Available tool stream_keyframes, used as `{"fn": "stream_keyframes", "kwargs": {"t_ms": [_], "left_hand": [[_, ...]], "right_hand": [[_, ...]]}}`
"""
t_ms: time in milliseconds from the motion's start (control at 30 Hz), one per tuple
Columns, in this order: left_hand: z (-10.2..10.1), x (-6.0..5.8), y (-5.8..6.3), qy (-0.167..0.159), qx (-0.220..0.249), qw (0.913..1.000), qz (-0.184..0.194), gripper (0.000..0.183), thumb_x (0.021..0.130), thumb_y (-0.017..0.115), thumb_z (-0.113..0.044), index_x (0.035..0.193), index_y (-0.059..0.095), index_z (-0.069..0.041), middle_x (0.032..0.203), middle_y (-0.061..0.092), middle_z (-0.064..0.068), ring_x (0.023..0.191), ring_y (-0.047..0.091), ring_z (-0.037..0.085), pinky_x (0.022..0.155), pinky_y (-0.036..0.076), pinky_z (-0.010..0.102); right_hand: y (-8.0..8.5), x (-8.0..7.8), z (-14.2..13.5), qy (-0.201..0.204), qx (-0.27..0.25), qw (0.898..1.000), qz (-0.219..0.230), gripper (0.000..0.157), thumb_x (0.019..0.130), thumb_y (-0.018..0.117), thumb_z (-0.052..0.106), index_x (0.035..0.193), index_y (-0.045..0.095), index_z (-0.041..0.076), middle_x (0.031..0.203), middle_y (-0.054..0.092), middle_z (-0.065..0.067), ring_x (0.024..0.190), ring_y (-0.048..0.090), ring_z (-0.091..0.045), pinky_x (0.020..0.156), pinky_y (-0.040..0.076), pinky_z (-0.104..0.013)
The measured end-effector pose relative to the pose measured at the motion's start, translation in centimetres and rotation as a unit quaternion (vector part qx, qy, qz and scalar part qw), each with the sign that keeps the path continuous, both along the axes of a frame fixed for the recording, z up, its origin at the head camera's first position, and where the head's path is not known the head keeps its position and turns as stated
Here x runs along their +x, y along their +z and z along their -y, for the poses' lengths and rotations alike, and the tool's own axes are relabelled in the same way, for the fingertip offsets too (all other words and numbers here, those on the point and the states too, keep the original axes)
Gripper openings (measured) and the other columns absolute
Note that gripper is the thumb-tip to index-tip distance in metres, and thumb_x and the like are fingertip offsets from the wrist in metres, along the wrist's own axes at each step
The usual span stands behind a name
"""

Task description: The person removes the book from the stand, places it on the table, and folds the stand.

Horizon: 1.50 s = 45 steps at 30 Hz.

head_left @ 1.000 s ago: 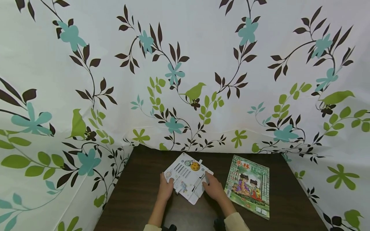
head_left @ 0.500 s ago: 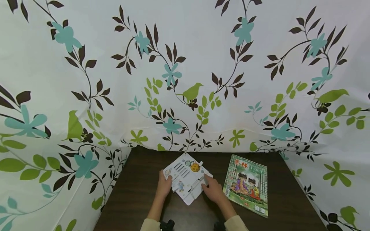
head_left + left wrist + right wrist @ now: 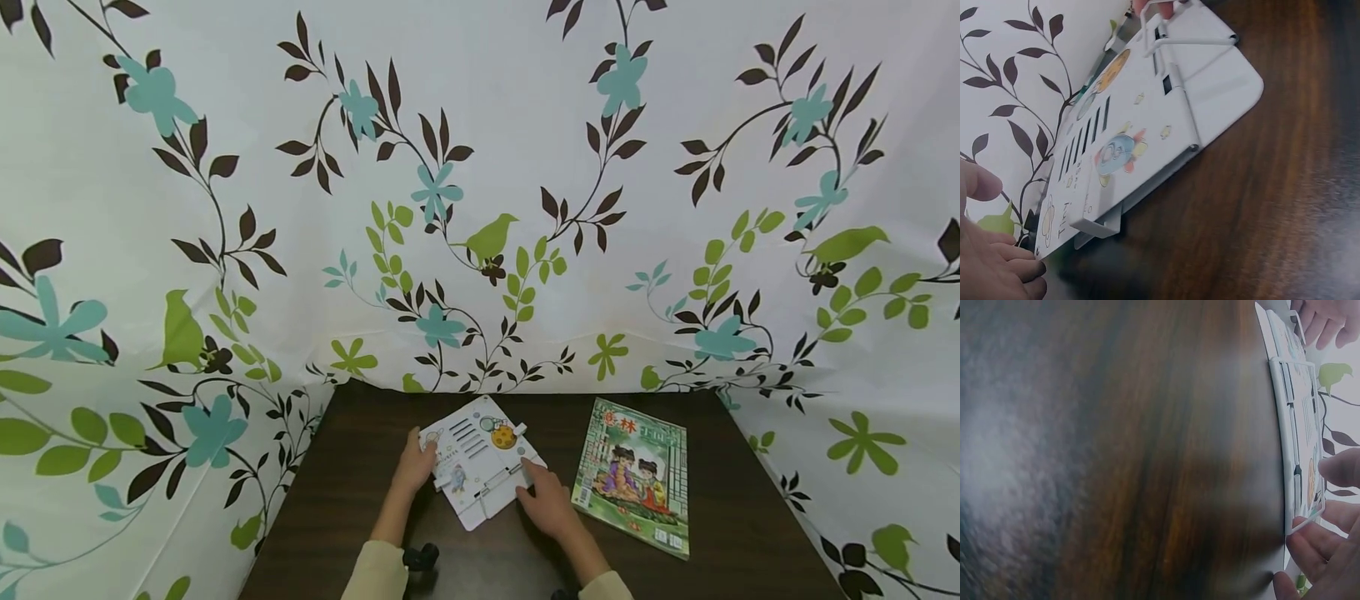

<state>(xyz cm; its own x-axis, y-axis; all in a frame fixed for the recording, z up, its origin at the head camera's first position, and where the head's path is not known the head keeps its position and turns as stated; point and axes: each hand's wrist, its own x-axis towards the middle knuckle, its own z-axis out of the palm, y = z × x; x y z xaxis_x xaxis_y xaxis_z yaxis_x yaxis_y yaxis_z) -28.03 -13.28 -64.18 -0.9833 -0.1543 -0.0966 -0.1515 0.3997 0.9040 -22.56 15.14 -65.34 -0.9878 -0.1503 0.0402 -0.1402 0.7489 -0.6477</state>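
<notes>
A white folding book stand with space cartoons, several slots and a wire frame lies flat on the dark wooden table, turned diagonally. At its left corner is my left hand; in the left wrist view that hand has its thumb and fingers spread, with the fingertips right at the corner. A small white clip juts from the edge nearby. My right hand is at the right corner. In the right wrist view its thumb and fingers hold the corner of the wire frame.
To the right of the stand lies a green magazine with two cartoon children on its cover. The dark table ends at a white sheet printed with leaves, flowers and birds, which hangs behind and along both sides.
The left hand has loosened its grip on the stand's left corner and shifted left. The stand has turned slightly clockwise. The right hand stays at its right corner. The head view has drifted right.
</notes>
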Motion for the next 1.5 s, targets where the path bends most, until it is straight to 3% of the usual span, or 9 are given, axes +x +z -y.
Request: {"fn": "stream_keyframes", "kwargs": {"t_ms": [367,567,900,1200,1500], "left_hand": [[0.0,-1.6,0.1,-0.006,0.011,0.9998,0.018,0.069,0.109,0.045,-0.024,0.165,0.022,0.009,0.165,0.031,0.042,0.154,0.032,0.059,0.125,0.030,0.068],[-0.2,-2.9,0.4,-0.030,0.023,0.9991,0.020,0.070,0.110,0.045,-0.024,0.165,0.019,0.010,0.166,0.029,0.043,0.155,0.031,0.059,0.125,0.029,0.068],[-0.3,-5.0,0.5,-0.055,-0.012,0.9982,0.022,0.070,0.110,0.044,-0.026,0.165,0.020,0.010,0.165,0.031,0.042,0.154,0.034,0.057,0.124,0.032,0.067],[-0.5,-6.0,1.6,-0.079,-0.028,0.9955,0.046,0.069,0.112,0.039,-0.029,0.167,0.019,0.008,0.172,0.024,0.035,0.160,0.025,0.054,0.128,0.024,0.068],[-1.4,-6.9,1.3,-0.080,-0.032,0.9953,0.045,0.068,0.110,0.039,-0.025,0.166,0.022,0.011,0.171,0.025,0.036,0.160,0.025,0.054,0.129,0.024,0.066]], "right_hand": [[0.0,0.7,0.3,0.001,0.005,1.000,0.005,0.056,0.103,0.070,0.024,0.154,0.056,0.005,0.151,0.061,-0.024,0.140,0.055,-0.051,0.101,0.040,-0.081],[-0.3,1.1,0.6,-0.002,0.006,1.000,-0.008,0.055,0.103,0.069,0.024,0.154,0.057,0.006,0.150,0.061,-0.026,0.137,0.056,-0.053,0.099,0.040,-0.082],[-0.4,1.6,1.0,-0.004,0.003,1.000,-0.011,0.055,0.104,0.069,0.025,0.154,0.056,0.007,0.150,0.061,-0.024,0.136,0.056,-0.052,0.101,0.039,-0.081],[-1.5,1.2,1.3,-0.006,-0.008,1.000,0.000,0.055,0.104,0.068,0.025,0.156,0.055,0.010,0.152,0.059,-0.021,0.141,0.053,-0.049,0.105,0.035,-0.082],[-0.5,2.1,1.5,-0.014,0.013,1.000,0.004,0.055,0.103,0.069,0.028,0.154,0.057,0.011,0.148,0.062,-0.022,0.136,0.056,-0.049,0.101,0.036,-0.079]]}}
